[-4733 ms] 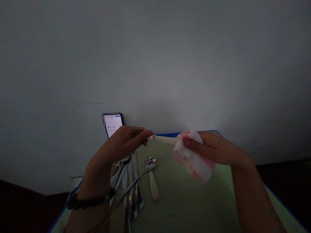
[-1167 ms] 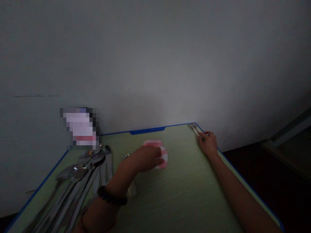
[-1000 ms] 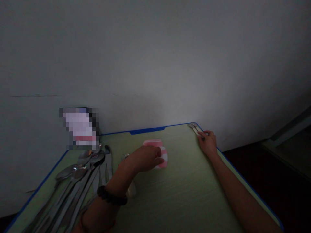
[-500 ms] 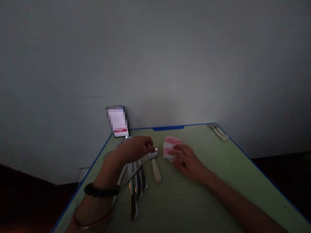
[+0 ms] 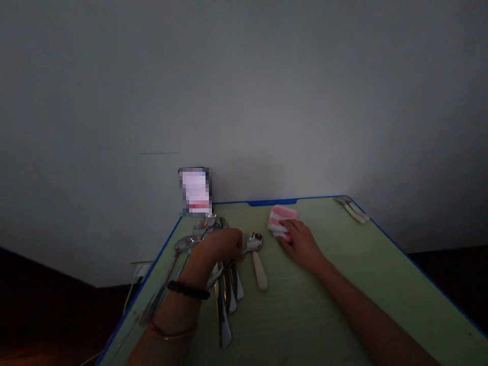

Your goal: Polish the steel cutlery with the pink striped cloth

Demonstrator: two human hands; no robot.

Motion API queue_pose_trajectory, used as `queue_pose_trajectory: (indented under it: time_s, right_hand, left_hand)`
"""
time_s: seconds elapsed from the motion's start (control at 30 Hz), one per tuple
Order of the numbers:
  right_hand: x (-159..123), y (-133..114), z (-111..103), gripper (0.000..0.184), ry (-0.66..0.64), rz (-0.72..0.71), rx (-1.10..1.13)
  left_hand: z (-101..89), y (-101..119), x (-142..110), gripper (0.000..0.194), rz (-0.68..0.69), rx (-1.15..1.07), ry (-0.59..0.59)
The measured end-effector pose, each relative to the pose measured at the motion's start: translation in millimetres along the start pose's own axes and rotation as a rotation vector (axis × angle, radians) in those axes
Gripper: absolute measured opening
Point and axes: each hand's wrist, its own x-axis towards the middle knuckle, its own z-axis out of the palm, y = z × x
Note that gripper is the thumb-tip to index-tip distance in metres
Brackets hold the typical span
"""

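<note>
My left hand (image 5: 219, 246) is curled down over a pile of metal spoons (image 5: 224, 295) at the table's left side. Its fingertips are closed on the stem of a metal spoon (image 5: 254, 241) just behind the bowl. A cream-handled utensil (image 5: 260, 272) lies beside that spoon. My right hand (image 5: 301, 243) rests on the near edge of a folded pink-and-white cloth (image 5: 281, 218), fingers bent onto it. The light is dim, so the finger detail is faint.
The green table (image 5: 343, 284) has a blue rim. A phone (image 5: 195, 190) with a lit screen leans on the wall at the back left. Two cream-handled utensils (image 5: 353, 208) lie at the far right corner. A cable (image 5: 133, 284) hangs off the left edge.
My right hand left the two utensils at the far right corner and came onto the cloth. My left hand let go of the cloth and moved to the spoon pile. The view swung left.
</note>
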Motion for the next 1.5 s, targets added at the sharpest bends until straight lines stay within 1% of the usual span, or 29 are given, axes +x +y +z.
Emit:
queue_pose_trajectory:
  time_s: [0.1,0.23,0.3,0.47,0.57,0.67,0.73,0.8,0.87,0.9,0.97,1.03,1.1,1.17,1.23,1.33,1.4,1.5]
  right_hand:
    - [0,3,1,0.044,-0.005,-0.001,0.026]
    - [1,5,2,0.044,-0.003,-0.001,0.069]
    - [1,6,2,0.043,0.003,0.0,0.095]
    - [2,8,-3,0.037,0.057,0.035,0.188]
    - [4,9,-4,0.037,0.079,0.06,0.24]
    - [4,8,-4,0.037,0.084,0.073,0.32]
    - [4,6,-5,0.037,0.09,0.084,0.367]
    - [4,4,-7,0.036,0.09,0.088,0.395]
    - [4,4,-9,0.034,0.12,0.146,0.503]
    - [4,5,-10,0.034,0.151,0.193,0.571]
    - [3,10,-10,0.035,0.23,0.3,0.699]
    - [2,18,-10,0.037,0.305,0.374,0.773]
    - [2,27,-11,0.039,0.362,0.423,0.863]
    - [3,34,-15,0.042,0.39,0.442,0.944]
    - [4,39,-21,0.046,0.376,0.433,1.059]
    - [6,46,-29,0.048,0.271,0.446,1.381]
    - [8,50,-30,0.038,0.191,0.491,1.536]
    - [14,59,-24,0.017,0.121,0.54,1.558]
  left_hand:
    - [-0.1,-2,-1,0.019,-0.024,0.021,-0.011]
    - [-0.8,4,3,0.019,-0.063,0.064,0.039]
    - [-4.1,4,4,0.02,-0.081,0.079,0.057]
    - [-12.8,-16,1,0.019,-0.133,0.111,0.072]
    - [-10.0,-26,2,0.026,-0.165,0.114,0.057]
    - [-3.5,-27,5,0.03,-0.216,0.117,0.102]
    - [0.8,-19,6,0.033,-0.223,0.108,0.128]
    - [5.2,-5,5,0.043,-0.191,0.085,0.125]
    - [10.3,13,4,0.054,-0.143,0.064,0.112]
    - [13.1,23,3,0.056,-0.122,0.057,0.099]
    - [18.2,40,3,0.053,-0.1,0.05,0.083]
    - [22.2,53,5,0.043,-0.098,0.039,0.073]
    - [25.6,59,9,0.037,-0.084,0.015,0.08]
    - [29.6,62,13,0.036,-0.061,-0.026,0.106]
    - [34.5,64,16,0.037,-0.051,-0.081,0.147]
    - [41.1,68,17,0.037,-0.054,-0.205,0.213]
    - [43.6,69,16,0.037,-0.009,-0.333,0.214]
    - [46.6,70,18,0.042,0.064,-0.531,0.181]
